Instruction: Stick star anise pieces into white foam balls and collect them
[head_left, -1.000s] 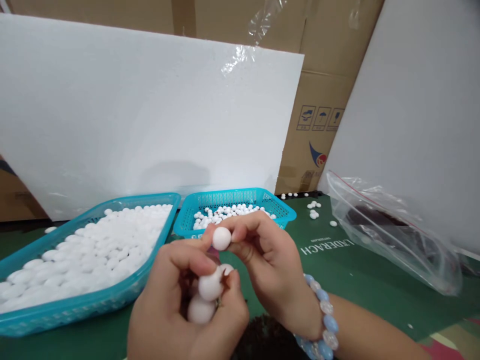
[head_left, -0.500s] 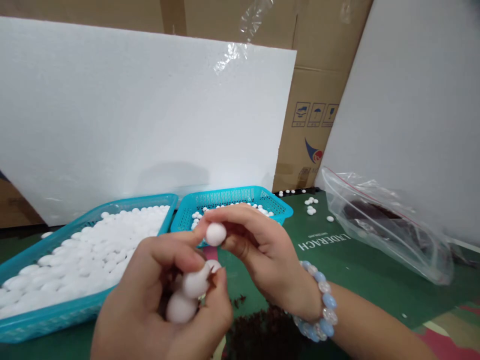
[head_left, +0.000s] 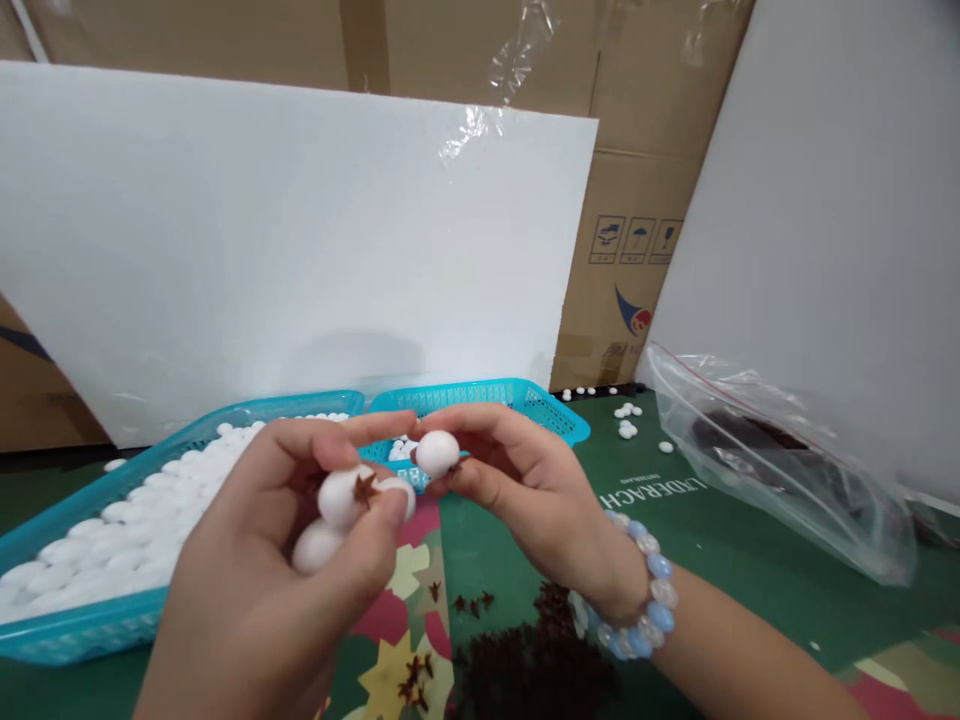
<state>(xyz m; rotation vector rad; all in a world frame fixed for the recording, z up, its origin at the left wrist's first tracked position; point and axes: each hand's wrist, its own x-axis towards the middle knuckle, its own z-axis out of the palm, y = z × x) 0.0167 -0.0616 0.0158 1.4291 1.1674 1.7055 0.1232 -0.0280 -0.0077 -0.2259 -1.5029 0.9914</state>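
Note:
My left hand (head_left: 285,540) is curled around several smooth white balls (head_left: 341,498). A small brown star-shaped piece (head_left: 365,490) sits against one of them near the thumb. Between the thumb and fingers of my right hand (head_left: 532,500), which wears a beaded bracelet (head_left: 660,600), a single white ball (head_left: 437,454) is pinched. Brown bits show at both sides of that ball. The left index finger reaches out close beside it. Below the hands lies a heap of dark brown pieces (head_left: 532,660), with loose star-shaped ones (head_left: 416,680) to its left.
A blue tray (head_left: 90,620) full of white balls is at left. Behind the hands stands a blue basket (head_left: 555,410) with more inside. Loose balls (head_left: 628,430) lie on the green surface. A clear bag (head_left: 862,520) with dark contents rests right. White board (head_left: 300,230) and cardboard (head_left: 645,170) stand behind.
My left hand has shifted left and up, turning so the brown star-shaped piece on its ball shows. The right-hand ball rose slightly, and brown bits now show at its sides.

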